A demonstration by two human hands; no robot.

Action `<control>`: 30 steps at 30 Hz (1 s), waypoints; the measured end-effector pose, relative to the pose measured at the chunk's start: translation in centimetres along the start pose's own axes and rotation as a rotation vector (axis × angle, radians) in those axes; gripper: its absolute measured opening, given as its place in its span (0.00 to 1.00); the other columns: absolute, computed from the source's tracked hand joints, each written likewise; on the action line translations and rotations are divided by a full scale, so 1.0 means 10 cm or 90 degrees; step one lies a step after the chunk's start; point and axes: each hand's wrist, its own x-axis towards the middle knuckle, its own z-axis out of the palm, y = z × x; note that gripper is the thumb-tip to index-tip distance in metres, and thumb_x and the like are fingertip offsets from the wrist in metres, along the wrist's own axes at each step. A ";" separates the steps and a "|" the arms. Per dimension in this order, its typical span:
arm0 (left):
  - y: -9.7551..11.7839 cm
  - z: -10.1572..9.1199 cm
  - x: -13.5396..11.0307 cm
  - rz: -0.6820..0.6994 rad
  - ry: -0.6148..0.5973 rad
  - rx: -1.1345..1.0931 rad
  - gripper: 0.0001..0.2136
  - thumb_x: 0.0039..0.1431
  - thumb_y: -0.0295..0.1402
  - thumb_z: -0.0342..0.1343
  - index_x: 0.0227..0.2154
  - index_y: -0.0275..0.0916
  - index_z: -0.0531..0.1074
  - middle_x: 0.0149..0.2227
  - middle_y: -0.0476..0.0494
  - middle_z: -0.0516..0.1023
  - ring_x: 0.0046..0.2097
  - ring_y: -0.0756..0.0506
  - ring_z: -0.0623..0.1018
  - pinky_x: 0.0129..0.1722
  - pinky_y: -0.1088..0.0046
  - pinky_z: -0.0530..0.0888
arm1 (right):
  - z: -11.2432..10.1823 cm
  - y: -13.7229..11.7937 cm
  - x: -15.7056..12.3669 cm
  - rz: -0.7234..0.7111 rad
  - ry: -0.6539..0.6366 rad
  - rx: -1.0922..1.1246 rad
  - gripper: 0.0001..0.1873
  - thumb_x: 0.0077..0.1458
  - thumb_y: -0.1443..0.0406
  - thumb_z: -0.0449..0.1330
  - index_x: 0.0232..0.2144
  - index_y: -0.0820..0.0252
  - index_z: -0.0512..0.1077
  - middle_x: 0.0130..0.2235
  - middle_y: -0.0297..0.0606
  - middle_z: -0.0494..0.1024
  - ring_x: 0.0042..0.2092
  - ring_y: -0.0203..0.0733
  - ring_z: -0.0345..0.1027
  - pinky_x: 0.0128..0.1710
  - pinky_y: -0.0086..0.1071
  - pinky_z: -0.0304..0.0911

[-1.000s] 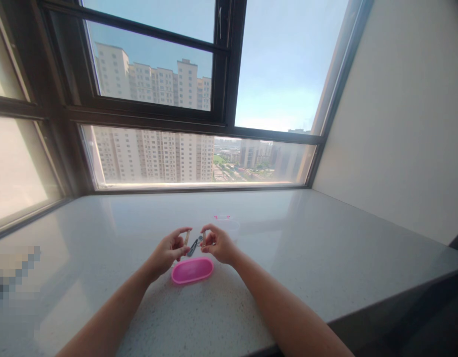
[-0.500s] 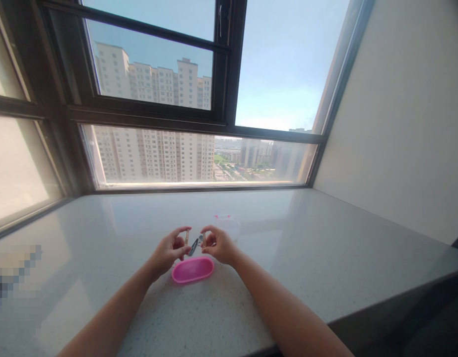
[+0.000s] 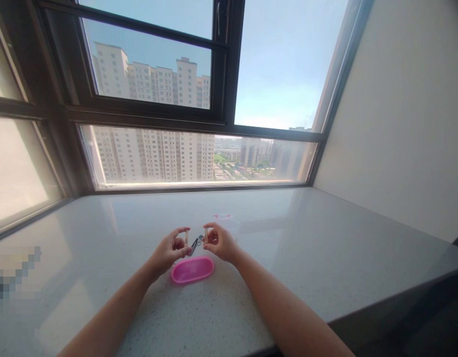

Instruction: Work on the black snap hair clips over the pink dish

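Note:
My left hand (image 3: 168,252) pinches a small tan clip (image 3: 186,237) between thumb and forefinger, held upright above the counter. My right hand (image 3: 218,242) pinches a second small tan clip (image 3: 206,235) the same way, a few centimetres to the right. Between the two hands a dark hair clip (image 3: 194,244) lies on the counter. A pink oval lid (image 3: 192,269) lies flat just in front of both hands. Behind my right hand stands a clear plastic box (image 3: 229,224) with a pink latch, partly hidden by the fingers.
The pale stone counter (image 3: 306,253) runs along a wide window (image 3: 199,158) with dark frames. A white wall (image 3: 400,139) closes the right side. The counter's front edge drops off at the lower right. A blurred patch sits at the far left.
Both hands have barely shifted; the right hand's pinch has lifted slightly and its clip stands more upright. The pink lid has not moved.

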 end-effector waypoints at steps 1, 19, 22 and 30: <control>0.00 0.00 0.00 0.000 -0.001 -0.003 0.32 0.45 0.37 0.62 0.53 0.34 0.58 0.19 0.57 0.65 0.25 0.50 0.70 0.28 0.74 0.64 | 0.00 0.01 0.00 0.000 -0.004 0.008 0.31 0.39 0.73 0.63 0.48 0.56 0.62 0.32 0.32 0.72 0.33 0.37 0.70 0.36 0.34 0.68; 0.00 -0.02 0.01 0.014 0.014 0.005 0.28 0.47 0.37 0.60 0.53 0.40 0.61 0.31 0.49 0.73 0.28 0.50 0.71 0.32 0.72 0.68 | 0.01 -0.03 -0.01 -0.012 -0.006 -0.031 0.33 0.39 0.76 0.62 0.49 0.55 0.61 0.31 0.31 0.72 0.34 0.37 0.70 0.37 0.34 0.68; -0.05 -0.03 0.03 0.022 0.008 0.008 0.27 0.48 0.36 0.60 0.52 0.39 0.62 0.32 0.47 0.73 0.30 0.50 0.72 0.34 0.72 0.69 | 0.01 -0.03 -0.02 -0.015 -0.014 -0.039 0.33 0.39 0.76 0.62 0.49 0.55 0.61 0.31 0.31 0.72 0.33 0.36 0.70 0.36 0.33 0.68; -0.03 -0.03 0.03 0.020 0.015 0.032 0.26 0.47 0.35 0.60 0.51 0.38 0.63 0.32 0.46 0.73 0.32 0.48 0.73 0.33 0.73 0.68 | 0.01 -0.07 -0.03 -0.040 -0.025 -0.093 0.33 0.39 0.74 0.64 0.49 0.55 0.61 0.33 0.32 0.74 0.35 0.37 0.70 0.39 0.34 0.66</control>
